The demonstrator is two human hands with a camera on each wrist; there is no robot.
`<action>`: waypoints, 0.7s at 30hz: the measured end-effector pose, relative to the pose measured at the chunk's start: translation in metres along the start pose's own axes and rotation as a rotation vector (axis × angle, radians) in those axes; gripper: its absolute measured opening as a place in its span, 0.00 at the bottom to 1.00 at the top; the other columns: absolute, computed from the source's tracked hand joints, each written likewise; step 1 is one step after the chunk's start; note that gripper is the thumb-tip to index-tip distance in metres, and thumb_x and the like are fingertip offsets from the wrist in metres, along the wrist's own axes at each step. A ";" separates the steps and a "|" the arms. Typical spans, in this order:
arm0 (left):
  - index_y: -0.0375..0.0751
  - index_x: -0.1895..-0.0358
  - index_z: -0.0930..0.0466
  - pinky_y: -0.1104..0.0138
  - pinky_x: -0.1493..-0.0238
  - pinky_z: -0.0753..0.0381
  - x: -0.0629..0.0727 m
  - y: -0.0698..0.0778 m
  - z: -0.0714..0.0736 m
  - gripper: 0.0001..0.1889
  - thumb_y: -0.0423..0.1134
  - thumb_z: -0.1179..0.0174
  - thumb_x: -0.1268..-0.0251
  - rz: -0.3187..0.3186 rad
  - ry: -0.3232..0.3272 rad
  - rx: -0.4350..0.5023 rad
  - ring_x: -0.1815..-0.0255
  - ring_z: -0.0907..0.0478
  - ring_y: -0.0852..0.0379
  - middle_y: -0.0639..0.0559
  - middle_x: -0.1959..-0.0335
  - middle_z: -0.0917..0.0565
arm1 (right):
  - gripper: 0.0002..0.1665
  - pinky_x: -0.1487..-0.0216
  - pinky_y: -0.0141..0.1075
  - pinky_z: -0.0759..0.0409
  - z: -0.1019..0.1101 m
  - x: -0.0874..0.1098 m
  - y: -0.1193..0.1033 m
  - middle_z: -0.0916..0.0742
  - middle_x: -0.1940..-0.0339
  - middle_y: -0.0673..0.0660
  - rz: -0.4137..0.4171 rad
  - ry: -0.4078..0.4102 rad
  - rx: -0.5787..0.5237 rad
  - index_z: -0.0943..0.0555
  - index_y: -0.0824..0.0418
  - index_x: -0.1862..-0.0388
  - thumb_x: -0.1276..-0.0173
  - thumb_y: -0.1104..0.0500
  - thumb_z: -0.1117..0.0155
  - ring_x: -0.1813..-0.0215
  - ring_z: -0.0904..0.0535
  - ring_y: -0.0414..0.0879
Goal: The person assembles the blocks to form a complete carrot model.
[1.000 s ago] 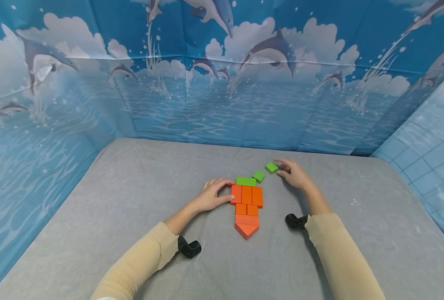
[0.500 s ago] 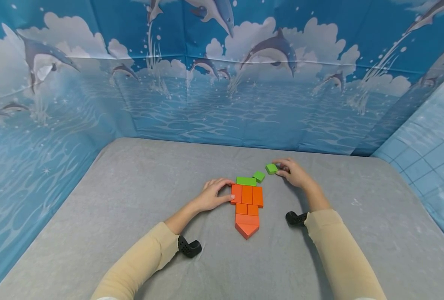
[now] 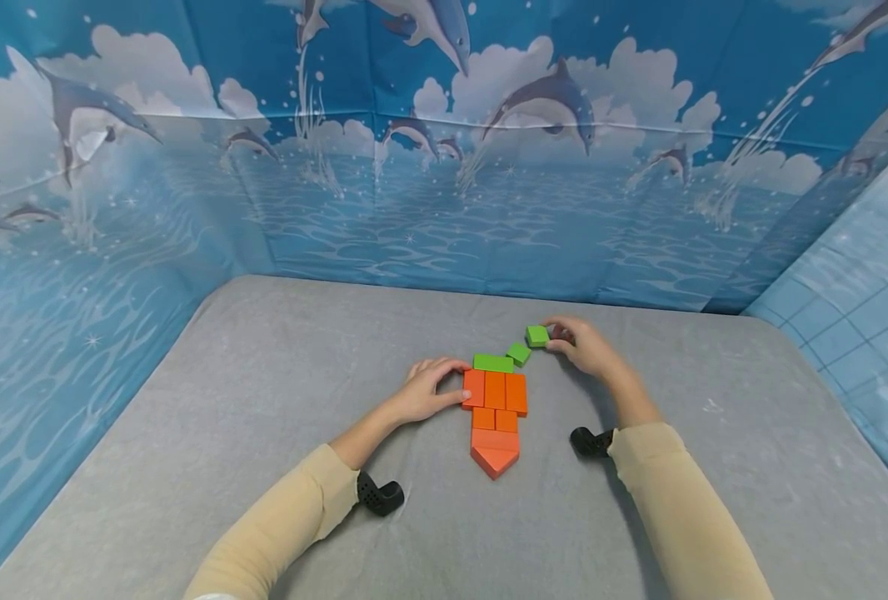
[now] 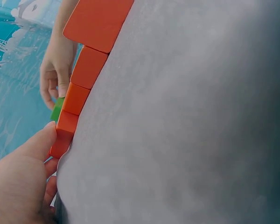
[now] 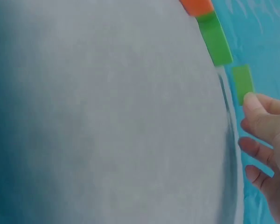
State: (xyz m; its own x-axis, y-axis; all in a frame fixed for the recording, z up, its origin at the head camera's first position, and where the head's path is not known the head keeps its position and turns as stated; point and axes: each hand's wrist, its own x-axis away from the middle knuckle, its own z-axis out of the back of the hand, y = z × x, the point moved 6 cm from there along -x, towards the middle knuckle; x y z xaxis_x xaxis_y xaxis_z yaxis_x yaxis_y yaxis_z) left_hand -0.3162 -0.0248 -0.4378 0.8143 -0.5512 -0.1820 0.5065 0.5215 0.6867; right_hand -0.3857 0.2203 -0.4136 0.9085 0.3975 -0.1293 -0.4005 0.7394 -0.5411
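Note:
A flat layout of orange blocks (image 3: 494, 390) lies mid-table, its pointed orange block (image 3: 494, 460) toward the person. A long green block (image 3: 493, 363) adjoins its far end. A small green block (image 3: 519, 354) sits turned at that block's right corner. My right hand (image 3: 585, 348) pinches another green block (image 3: 537, 337) between thumb and fingertips, just beyond the small one; the right wrist view shows its thumb on this green block (image 5: 243, 85). My left hand (image 3: 423, 390) holds the left orange block (image 3: 473, 388) by its edge, thumb and index finger at its corners. In the left wrist view its other fingers are partly hidden.
Grey cloth covers the table (image 3: 309, 358). A blue dolphin-print curtain (image 3: 444, 217) stands along the back and sides. Black wrist devices (image 3: 381, 497) stick out below both sleeves.
My right hand has shifted slightly left with the green block, which has turned and come nearer the small green block. The left hand and orange blocks have stayed put.

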 end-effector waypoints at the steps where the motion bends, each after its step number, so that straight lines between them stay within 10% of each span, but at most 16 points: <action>1: 0.43 0.41 0.29 0.49 0.37 0.52 0.000 0.000 0.000 0.22 0.46 0.43 0.37 -0.002 0.002 0.001 0.40 0.37 0.48 0.48 0.41 0.28 | 0.21 0.53 0.52 0.29 -0.001 -0.001 -0.004 0.21 0.57 0.66 0.010 -0.003 -0.005 0.29 0.66 0.43 0.34 0.64 0.43 0.56 0.25 0.59; 21: 0.43 0.41 0.30 0.48 0.37 0.52 0.000 -0.001 0.000 0.22 0.45 0.43 0.37 0.004 -0.003 0.009 0.39 0.38 0.47 0.48 0.40 0.29 | 0.21 0.56 0.47 0.27 -0.040 -0.032 -0.067 0.21 0.58 0.62 0.148 -0.088 0.051 0.26 0.65 0.44 0.35 0.60 0.41 0.59 0.26 0.53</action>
State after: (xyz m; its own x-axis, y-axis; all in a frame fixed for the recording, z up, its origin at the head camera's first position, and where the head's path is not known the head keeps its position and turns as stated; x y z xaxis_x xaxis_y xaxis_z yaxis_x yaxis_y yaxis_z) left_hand -0.3167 -0.0255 -0.4388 0.8154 -0.5512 -0.1771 0.5007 0.5180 0.6935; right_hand -0.3833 0.1366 -0.4063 0.8264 0.5478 -0.1301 -0.5363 0.6954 -0.4783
